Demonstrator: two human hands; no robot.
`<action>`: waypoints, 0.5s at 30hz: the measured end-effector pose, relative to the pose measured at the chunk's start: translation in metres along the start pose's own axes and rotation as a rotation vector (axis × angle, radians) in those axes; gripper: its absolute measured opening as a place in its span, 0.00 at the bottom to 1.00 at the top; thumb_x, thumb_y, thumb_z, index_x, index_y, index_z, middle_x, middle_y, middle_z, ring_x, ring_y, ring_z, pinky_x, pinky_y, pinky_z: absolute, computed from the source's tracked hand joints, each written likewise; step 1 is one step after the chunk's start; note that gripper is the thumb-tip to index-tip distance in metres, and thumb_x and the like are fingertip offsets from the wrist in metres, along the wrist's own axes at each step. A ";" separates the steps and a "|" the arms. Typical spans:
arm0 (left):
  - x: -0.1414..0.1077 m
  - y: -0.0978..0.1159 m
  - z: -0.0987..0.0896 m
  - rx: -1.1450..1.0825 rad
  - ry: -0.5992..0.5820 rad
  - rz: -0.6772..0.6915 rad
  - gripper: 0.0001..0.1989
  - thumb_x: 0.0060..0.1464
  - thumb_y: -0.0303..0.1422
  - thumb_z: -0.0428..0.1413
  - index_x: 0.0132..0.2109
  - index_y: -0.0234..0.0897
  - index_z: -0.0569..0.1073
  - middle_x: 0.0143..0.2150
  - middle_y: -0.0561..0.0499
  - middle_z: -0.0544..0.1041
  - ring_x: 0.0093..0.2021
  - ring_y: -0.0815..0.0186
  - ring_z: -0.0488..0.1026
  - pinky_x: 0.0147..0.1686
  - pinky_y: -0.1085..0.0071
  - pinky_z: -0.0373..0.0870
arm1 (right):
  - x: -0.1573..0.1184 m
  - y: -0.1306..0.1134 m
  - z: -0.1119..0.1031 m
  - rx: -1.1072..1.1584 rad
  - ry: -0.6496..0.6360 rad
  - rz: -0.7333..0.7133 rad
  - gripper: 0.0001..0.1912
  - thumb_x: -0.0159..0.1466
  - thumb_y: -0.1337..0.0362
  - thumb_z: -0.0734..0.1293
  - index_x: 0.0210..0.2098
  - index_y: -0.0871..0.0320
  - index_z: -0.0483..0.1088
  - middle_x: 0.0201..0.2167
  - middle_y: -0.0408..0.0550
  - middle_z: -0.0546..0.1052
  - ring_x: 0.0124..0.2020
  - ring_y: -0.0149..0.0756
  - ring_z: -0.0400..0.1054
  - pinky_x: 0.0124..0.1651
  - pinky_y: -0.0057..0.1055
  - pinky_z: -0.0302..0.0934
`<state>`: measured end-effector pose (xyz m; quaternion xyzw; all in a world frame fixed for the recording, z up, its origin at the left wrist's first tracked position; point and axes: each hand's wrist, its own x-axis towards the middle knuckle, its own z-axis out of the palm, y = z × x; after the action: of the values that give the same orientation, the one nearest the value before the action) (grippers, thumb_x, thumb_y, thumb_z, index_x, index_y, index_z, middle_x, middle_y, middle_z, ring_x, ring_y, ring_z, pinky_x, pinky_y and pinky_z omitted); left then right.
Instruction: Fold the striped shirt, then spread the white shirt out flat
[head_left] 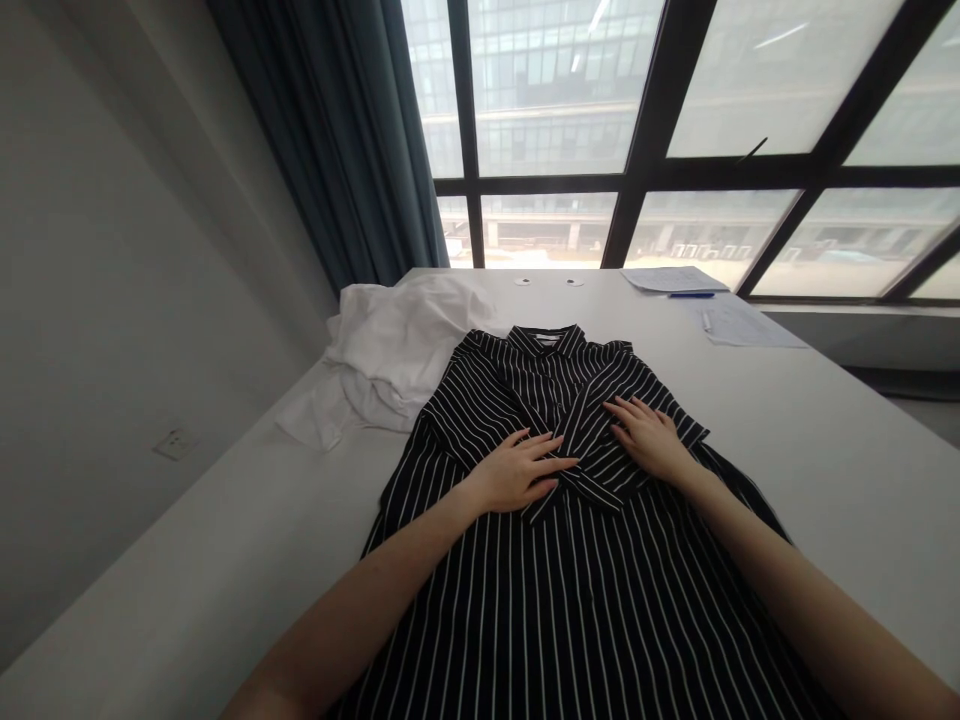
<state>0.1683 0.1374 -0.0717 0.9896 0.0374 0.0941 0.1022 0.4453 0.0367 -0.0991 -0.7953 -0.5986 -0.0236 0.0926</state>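
Item: 1 black-and-white striped shirt (600, 610), laid out on a white table (840, 470), lying directly beneath the fingers of both hands, its collar (544, 345) beyond the fingertips. Its 2 sleeves (585, 440) cross the chest between the hands. Left hand (514, 472): open, fingers (551, 462) spread on the fabric, gripping nothing. Right hand (651, 438): open, fingers (622, 412) likewise resting flat, nothing held. Left of the left fingers: 1 crumpled white garment (397, 345), touching the shirt's shoulder. Well beyond the right fingers: 2 sheets of paper (750, 325) and 1 blue pen (690, 295). Risk, as judged: the crossed sleeves could slip out of place if either palm drags across the smooth fabric, and the shoulder could snag on the white garment. Writing: a pale patch (546, 341) inside the collar, possibly a label, is unreadable; the paper's print is too small to read; no brand is legible.
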 end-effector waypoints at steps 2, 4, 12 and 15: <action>0.000 -0.001 0.001 -0.016 -0.011 -0.004 0.22 0.67 0.40 0.43 0.66 0.51 0.58 0.69 0.50 0.58 0.69 0.60 0.52 0.66 0.53 0.48 | 0.002 0.009 -0.001 -0.068 -0.043 0.032 0.28 0.69 0.51 0.52 0.65 0.50 0.59 0.68 0.47 0.57 0.68 0.52 0.48 0.63 0.57 0.47; 0.000 -0.002 0.001 -0.028 -0.023 0.000 0.22 0.68 0.41 0.43 0.66 0.51 0.58 0.69 0.50 0.58 0.70 0.60 0.51 0.66 0.53 0.47 | 0.004 0.019 -0.001 -0.099 -0.073 0.050 0.29 0.69 0.48 0.51 0.67 0.47 0.55 0.69 0.44 0.54 0.68 0.52 0.47 0.64 0.57 0.46; 0.000 -0.003 0.000 -0.056 -0.034 -0.008 0.22 0.67 0.41 0.43 0.66 0.52 0.58 0.70 0.51 0.57 0.70 0.60 0.50 0.67 0.53 0.45 | 0.016 0.056 0.000 -0.084 -0.083 0.175 0.32 0.69 0.47 0.46 0.68 0.50 0.53 0.69 0.48 0.54 0.68 0.49 0.47 0.64 0.58 0.45; 0.000 -0.003 0.000 -0.063 -0.032 -0.005 0.22 0.67 0.41 0.44 0.66 0.53 0.58 0.70 0.51 0.57 0.70 0.60 0.50 0.67 0.53 0.46 | 0.020 0.060 -0.001 -0.047 -0.067 0.192 0.31 0.69 0.46 0.46 0.67 0.50 0.54 0.69 0.48 0.55 0.68 0.49 0.48 0.64 0.57 0.47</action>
<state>0.1684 0.1402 -0.0727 0.9872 0.0353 0.0789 0.1343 0.5082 0.0392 -0.1025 -0.8512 -0.5219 -0.0020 0.0557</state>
